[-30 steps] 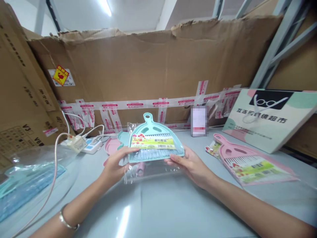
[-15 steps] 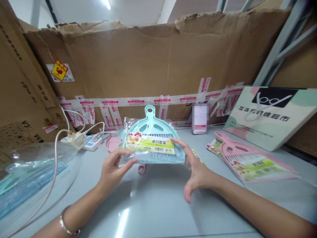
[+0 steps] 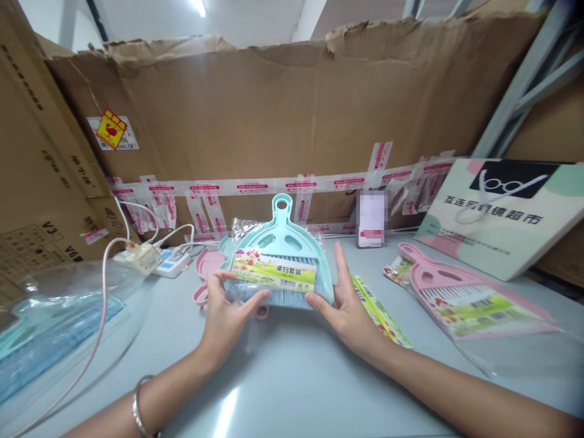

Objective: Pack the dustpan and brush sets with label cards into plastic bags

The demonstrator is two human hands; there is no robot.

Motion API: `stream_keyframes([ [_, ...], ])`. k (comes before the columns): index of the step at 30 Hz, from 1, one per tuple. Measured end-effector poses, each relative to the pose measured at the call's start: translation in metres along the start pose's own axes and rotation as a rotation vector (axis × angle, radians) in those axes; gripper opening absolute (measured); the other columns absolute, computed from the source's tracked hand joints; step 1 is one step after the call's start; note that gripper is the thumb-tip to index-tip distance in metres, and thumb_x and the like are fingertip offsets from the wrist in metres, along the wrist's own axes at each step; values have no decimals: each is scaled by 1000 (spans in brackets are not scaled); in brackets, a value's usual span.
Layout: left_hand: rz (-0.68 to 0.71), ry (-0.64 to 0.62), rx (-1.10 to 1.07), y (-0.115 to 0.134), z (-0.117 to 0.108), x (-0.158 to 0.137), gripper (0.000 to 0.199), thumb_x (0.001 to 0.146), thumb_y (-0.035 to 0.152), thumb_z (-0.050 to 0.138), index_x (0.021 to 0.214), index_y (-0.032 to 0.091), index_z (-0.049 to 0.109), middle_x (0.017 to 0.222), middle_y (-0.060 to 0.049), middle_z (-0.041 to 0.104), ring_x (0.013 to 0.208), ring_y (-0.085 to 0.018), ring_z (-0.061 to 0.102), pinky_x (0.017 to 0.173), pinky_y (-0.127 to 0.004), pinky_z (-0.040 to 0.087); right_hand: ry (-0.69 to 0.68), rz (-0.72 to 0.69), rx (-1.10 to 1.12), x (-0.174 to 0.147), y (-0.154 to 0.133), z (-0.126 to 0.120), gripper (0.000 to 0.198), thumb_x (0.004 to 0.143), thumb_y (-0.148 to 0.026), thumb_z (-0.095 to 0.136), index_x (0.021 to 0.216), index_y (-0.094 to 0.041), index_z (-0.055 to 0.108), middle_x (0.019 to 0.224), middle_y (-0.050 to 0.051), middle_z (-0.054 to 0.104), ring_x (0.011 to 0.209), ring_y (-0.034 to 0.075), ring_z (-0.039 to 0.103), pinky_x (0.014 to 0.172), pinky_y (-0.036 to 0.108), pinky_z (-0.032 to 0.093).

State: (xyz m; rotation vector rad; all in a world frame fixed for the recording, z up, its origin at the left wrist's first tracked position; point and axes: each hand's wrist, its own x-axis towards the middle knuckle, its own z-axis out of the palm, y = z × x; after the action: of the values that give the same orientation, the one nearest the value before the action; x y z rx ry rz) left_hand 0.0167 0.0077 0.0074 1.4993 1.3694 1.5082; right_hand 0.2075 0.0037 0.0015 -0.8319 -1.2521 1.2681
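A mint-green dustpan and brush set (image 3: 292, 243) in a clear plastic bag is held up over the table, its handle pointing away from me. A yellow-green printed label (image 3: 276, 271) lies across its front. My left hand (image 3: 228, 313) grips the lower left edge, thumb on the front. On the lower right edge, my right hand (image 3: 349, 310) has its thumb pressed on the front and its index finger raised; the other fingers are hidden behind. Partly covered by the set are pink pieces (image 3: 210, 264) on the table.
To the right lie a loose label strip (image 3: 381, 313) and a bagged pink dustpan set (image 3: 474, 298). A phone (image 3: 373, 219) and a printed box (image 3: 502, 213) stand behind. On the left are a power strip (image 3: 173, 261), a cable (image 3: 104, 292) and another green set (image 3: 59, 328).
My right hand has closed in, its thumb moving from below the set onto its front. The left thumb has slid further inward, and the set tilts slightly differently. The loose label strip is now uncovered.
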Motion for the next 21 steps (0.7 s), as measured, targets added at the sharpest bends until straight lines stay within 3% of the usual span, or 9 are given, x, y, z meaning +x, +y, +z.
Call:
stream_keyframes([
  [3,82,30,33,0,0,-2,63,62,31,72,107,26,29,111,-6,47,93,-20,59,67,-27,54,74,175,38,4,3,2,103,63,-35,72,140,-28,4,127,6,51,102,19,56,74,29,52],
  [6,109,-37,74,0,2,-4,74,64,31,71,122,26,25,120,-8,43,105,-24,53,79,-31,52,97,243,-32,8,8,3,73,58,-37,75,120,-18,41,102,8,64,70,17,63,48,23,49],
  [10,-106,-125,23,3,5,0,89,60,34,73,128,27,16,109,-8,52,80,-22,63,58,-31,56,125,120,-152,5,10,6,49,65,-39,70,101,-20,44,82,0,64,43,9,55,40,22,46],
  [12,-141,-135,5,5,5,2,81,57,34,75,122,23,28,103,-7,57,71,-19,64,52,-28,55,137,55,-171,3,9,7,48,67,-39,68,102,-22,41,81,-2,63,43,8,55,43,21,48],
  [15,-133,-178,12,7,4,3,50,63,37,70,102,19,45,88,-5,63,51,-13,60,44,-25,51,139,8,-164,2,8,6,42,72,-44,62,101,-22,42,85,-1,63,41,7,55,39,20,48],
  [18,-111,-189,25,7,2,1,32,74,42,59,93,19,47,66,0,64,36,-10,52,35,-23,42,131,4,-168,4,9,2,39,78,-51,51,99,-20,43,84,1,64,34,7,54,31,19,42],
  [21,-86,-189,-11,6,0,-2,27,82,46,46,87,19,46,53,3,59,36,-11,53,35,-21,39,129,0,-200,4,10,-1,39,80,-54,45,98,-19,43,83,2,64,32,7,53,28,18,39],
])
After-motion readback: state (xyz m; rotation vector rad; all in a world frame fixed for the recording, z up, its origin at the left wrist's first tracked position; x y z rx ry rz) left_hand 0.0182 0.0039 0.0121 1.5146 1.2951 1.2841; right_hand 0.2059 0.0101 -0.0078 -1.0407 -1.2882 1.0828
